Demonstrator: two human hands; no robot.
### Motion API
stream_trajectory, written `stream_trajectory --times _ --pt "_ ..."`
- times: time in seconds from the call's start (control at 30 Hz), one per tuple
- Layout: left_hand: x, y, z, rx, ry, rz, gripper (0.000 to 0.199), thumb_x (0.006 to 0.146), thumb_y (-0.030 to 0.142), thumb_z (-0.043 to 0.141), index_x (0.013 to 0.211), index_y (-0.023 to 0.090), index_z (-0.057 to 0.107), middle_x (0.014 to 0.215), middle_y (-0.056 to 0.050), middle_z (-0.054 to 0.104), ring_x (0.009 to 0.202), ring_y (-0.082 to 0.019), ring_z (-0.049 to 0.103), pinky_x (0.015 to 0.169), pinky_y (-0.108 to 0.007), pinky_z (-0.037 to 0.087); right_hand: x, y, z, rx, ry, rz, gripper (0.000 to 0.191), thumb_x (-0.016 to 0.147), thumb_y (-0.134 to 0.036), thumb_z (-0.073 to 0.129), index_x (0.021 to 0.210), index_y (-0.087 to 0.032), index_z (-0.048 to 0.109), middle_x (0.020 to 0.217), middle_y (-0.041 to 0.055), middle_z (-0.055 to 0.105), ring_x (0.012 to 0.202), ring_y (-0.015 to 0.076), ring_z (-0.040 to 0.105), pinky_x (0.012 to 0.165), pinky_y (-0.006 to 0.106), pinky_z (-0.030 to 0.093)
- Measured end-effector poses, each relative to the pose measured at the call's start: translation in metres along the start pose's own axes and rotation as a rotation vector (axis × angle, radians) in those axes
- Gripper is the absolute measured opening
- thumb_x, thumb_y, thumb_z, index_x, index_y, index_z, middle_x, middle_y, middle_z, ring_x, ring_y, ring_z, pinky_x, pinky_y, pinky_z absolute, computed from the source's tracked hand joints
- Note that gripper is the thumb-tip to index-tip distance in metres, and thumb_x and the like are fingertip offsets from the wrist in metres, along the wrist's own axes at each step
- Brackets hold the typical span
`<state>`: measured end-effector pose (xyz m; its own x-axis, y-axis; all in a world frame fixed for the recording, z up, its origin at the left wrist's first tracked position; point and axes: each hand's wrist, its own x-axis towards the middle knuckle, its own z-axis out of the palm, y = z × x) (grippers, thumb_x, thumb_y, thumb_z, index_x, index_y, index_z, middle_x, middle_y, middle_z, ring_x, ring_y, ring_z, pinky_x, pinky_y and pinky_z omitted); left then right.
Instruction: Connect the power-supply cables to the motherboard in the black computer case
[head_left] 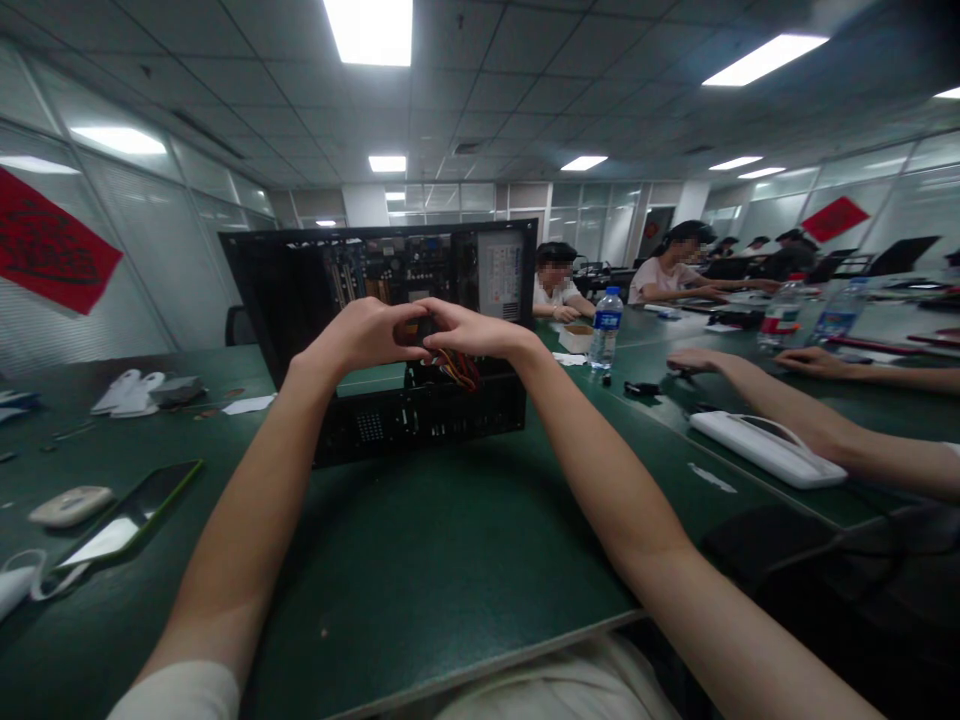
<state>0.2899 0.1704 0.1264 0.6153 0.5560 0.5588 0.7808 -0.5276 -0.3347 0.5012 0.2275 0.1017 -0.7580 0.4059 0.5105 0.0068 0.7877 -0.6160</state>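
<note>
A black computer case (420, 420) stands on the green table with its open side facing me, showing a circuit board and a silver power supply (501, 275). Both my hands are at the opening, fingertips close together. My left hand (364, 338) is closed, thumb and fingers pinched around something small I cannot make out. My right hand (476, 332) has its fingers bent down over a bundle of coloured cables (459, 368), red, orange and yellow, which hangs out below them. The hands hide the middle of the board and the cable ends.
At left lie a phone (131, 515), a pale rounded case (71, 507) and white gloves (127, 392). A water bottle (606, 330) and a white power strip (766, 448) are at right, beside a co-worker's forearm (787, 405). Other people sit further back.
</note>
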Motion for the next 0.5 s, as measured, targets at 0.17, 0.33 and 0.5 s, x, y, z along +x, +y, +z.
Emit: stream_trajectory --times 0.17,0.33,0.5 --pt "0.0 0.002 -0.001 0.072 0.011 -0.019 0.062 0.084 0.059 0.071 0.134 0.023 0.069 0.082 -0.006 0.077 0.073 -0.024 0.071 0.067 -0.03 0.046 0.001 -0.001 0.002 0.01 0.05 0.006 0.048 0.08 -0.012 0.061 0.128 -0.019 0.056 0.114 0.0064 0.066 0.108 0.0228 0.062 0.089 0.033 0.059" --pt "0.0 -0.003 0.005 0.088 0.045 0.007 0.056 0.089 0.051 0.068 0.138 0.023 0.066 0.087 -0.007 0.079 0.078 -0.025 0.073 0.074 -0.033 0.05 0.008 0.007 0.008 0.077 0.11 0.069 0.043 0.081 -0.01 0.061 0.123 -0.019 0.056 0.113 0.0064 0.066 0.093 0.0191 0.064 0.079 0.031 0.062" --pt "0.001 -0.006 0.009 0.081 0.199 0.062 0.042 0.094 0.045 0.064 0.124 0.018 0.072 0.11 -0.016 0.077 0.1 -0.031 0.071 0.09 -0.043 0.051 0.012 0.012 0.009 0.235 0.171 0.133 0.042 0.089 -0.016 0.059 0.131 -0.02 0.052 0.102 0.0045 0.066 0.084 0.0172 0.065 0.076 0.032 0.063"
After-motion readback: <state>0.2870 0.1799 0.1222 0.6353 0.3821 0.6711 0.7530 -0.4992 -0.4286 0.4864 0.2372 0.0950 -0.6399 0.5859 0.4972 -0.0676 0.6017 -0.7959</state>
